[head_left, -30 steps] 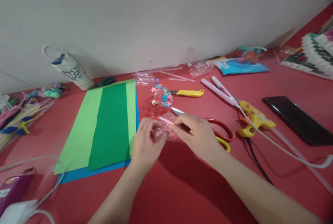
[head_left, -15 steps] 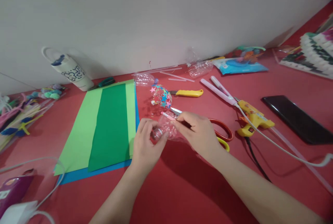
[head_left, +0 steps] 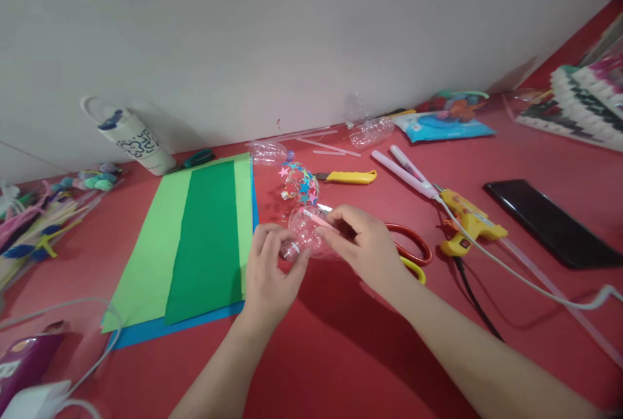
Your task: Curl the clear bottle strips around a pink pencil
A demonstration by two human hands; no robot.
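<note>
The fingers of my left hand (head_left: 272,266) are closed around the near-left end of a clear plastic bottle piece (head_left: 305,232). My right hand (head_left: 366,242) pinches a slim pink pen (head_left: 315,217), its pale end pointing left over the plastic. Just beyond the hands lies a clear plastic piece covered in coloured stars (head_left: 300,184). Large scissors (head_left: 411,244) with red and yellow handles lie partly hidden beneath my right hand. Behind them is a yellow utility knife (head_left: 350,177).
Green and blue paper sheets (head_left: 207,244) lie at left, near a white tumbler (head_left: 139,143). At right are a pink flat iron (head_left: 406,172), a yellow glue gun (head_left: 470,221), a white cable (head_left: 506,283) and a black phone (head_left: 552,221). Clear bottle pieces (head_left: 372,131) lie by the wall.
The bottle piece has turned slightly between my hands, with its rounded bumpy side showing more. Both hands keep their grips; the whole view has shifted a little.
</note>
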